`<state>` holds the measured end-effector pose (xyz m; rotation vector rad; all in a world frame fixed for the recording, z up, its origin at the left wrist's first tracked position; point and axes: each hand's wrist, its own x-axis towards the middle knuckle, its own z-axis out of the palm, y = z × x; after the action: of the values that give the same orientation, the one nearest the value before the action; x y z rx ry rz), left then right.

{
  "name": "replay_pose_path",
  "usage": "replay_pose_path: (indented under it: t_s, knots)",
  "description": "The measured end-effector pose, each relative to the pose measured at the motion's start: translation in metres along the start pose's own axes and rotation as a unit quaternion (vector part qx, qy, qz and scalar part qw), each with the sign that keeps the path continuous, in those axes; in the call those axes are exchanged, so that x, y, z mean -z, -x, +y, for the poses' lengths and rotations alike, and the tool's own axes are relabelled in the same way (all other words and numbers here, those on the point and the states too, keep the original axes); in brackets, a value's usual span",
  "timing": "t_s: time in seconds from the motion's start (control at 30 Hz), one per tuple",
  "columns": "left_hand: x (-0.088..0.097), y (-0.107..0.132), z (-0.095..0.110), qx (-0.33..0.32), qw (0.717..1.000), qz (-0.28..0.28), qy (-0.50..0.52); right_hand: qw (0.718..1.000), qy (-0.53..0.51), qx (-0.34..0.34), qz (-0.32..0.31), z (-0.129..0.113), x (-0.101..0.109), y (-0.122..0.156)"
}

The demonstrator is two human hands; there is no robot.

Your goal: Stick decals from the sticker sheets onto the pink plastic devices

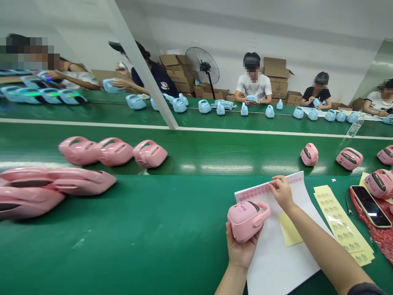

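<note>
My left hand [240, 245] grips a pink handbag-shaped toy case [246, 219] from below, holding it just above the green table. My right hand [281, 191] reaches past it to a white sticker sheet [278, 254] and pinches at the row of pink stickers [264, 190] along the sheet's top edge. The fingers are pressed together on a sticker I can barely make out.
Pink cases lie on the green conveyor at the left [113, 151] and right [349, 158]. Yellow sticker sheets [342, 224], a phone [370, 206] and a red cloth [380, 235] sit to the right. Across the belt, several people handle blue cases [204, 106].
</note>
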<state>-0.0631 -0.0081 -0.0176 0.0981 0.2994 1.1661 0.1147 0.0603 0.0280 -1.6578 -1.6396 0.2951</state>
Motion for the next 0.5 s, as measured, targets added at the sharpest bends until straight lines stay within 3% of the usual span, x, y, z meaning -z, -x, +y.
replay_pose_path:
  t_s: [0.1,0.17,0.3,0.37,0.5]
  knots:
    - [0.007,-0.001,0.000,0.010,0.989,-0.136,0.050,0.994,-0.091,0.007,0.055,-0.005,0.005,0.016]
    - [0.008,-0.002,0.000,0.013,0.975,-0.208,0.078,0.979,-0.187,-0.024,0.083,-0.013,0.007,0.027]
    - [0.003,-0.001,0.000,0.008,0.967,-0.237,0.091,0.923,-0.355,-0.150,0.013,-0.044,0.010,0.053]
    - [0.000,0.000,0.000,0.001,0.966,-0.241,0.094,0.896,-0.408,-0.175,-0.016,-0.061,0.009,0.068]
    - [-0.004,0.003,-0.001,-0.001,0.963,-0.254,0.089,0.876,-0.438,-0.204,0.016,-0.084,0.004,0.087]
